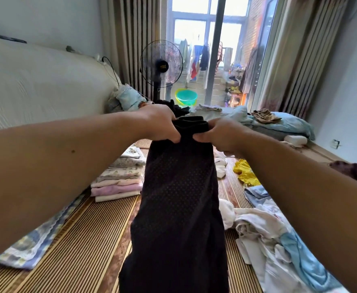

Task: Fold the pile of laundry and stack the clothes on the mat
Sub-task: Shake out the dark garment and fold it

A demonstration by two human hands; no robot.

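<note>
Both the left hand and right hand are clenched on the black mesh garment, which should be held taut and level before being folded onto the mat.

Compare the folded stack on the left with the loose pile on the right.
The stack is neat, with flat layers squared one atop another; the pile is crumpled and spread out. The stack stands tall and compact; the pile lies low and wide. The stack is pink, cream and floral; the pile is mostly white and light blue. Both rest on the mat.
</note>
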